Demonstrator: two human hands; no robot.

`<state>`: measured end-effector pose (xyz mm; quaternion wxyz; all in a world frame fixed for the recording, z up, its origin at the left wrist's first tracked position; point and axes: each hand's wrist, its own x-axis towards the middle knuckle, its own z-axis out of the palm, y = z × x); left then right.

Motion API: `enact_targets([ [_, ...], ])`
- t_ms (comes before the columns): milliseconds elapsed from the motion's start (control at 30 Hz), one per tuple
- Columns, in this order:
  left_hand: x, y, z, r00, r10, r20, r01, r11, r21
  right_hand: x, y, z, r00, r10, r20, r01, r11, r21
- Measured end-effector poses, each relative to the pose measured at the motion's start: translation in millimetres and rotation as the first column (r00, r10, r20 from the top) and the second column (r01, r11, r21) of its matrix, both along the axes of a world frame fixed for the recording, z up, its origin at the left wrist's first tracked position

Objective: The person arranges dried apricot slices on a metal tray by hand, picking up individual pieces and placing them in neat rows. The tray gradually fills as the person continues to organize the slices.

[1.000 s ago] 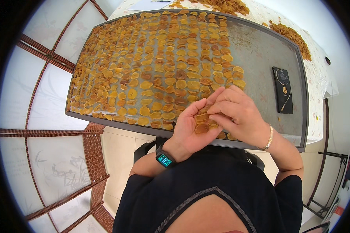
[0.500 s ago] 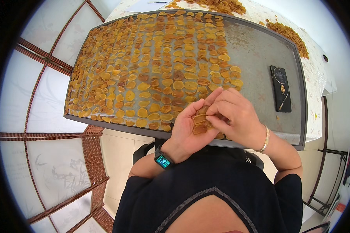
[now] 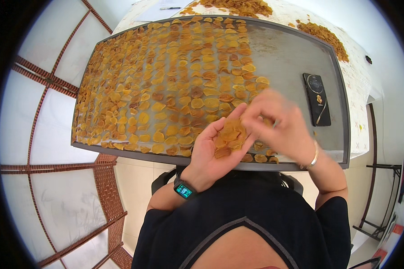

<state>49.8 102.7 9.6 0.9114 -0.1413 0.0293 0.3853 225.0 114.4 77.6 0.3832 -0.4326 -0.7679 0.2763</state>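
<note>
My left hand is cupped palm up near the tray's front edge, holding a small pile of orange-brown dried slices. Just right of and above that palm, my right hand is smeared by motion, fingers bent; whether it holds anything cannot be made out. Beneath both hands lies a wide, dark-rimmed tray. Many similar yellow to brown slices are spread in rows over its left and middle part. A flat black phone-like object with a round design lies on the tray's right part.
The tray sits on a white patterned tablecloth. Behind it are two heaps of slices and a white sheet with a pen. A folding screen stands at the left, a dark stand at the right.
My right hand has lifted from my left palm and moved up and to the right, now blurred. My left hand has shifted slightly left, showing more of the slices it holds.
</note>
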Motion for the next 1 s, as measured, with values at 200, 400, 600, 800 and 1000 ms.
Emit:
enact_targets([
  [200, 1, 0, 3, 1.0, 0.002, -0.03, -0.002, 1.0, 0.027, 68, 86, -8, 0.937, -0.318, 0.145, 0.314, 0.948, 0.051],
  [400, -1, 0, 3, 0.999, 0.005, -0.038, -0.005, 1.0, 0.005, 101, 133, -54, 0.886, -0.241, 0.396, 0.285, 0.957, -0.057],
  [600, -2, 1, 0, 0.999, 0.003, -0.038, -0.003, 1.0, 0.004, 100, 137, -73, 0.858, -0.257, 0.444, 0.324, 0.942, -0.081],
  [800, -2, 2, 0, 0.999, -0.002, -0.033, 0.002, 1.0, -0.008, 92, 135, -75, 0.854, -0.246, 0.459, 0.33, 0.938, -0.111],
  [1000, -2, 3, -2, 1.0, 0.005, -0.021, -0.005, 1.0, 0.018, 91, 135, -74, 0.86, -0.24, 0.451, 0.324, 0.938, -0.119],
])
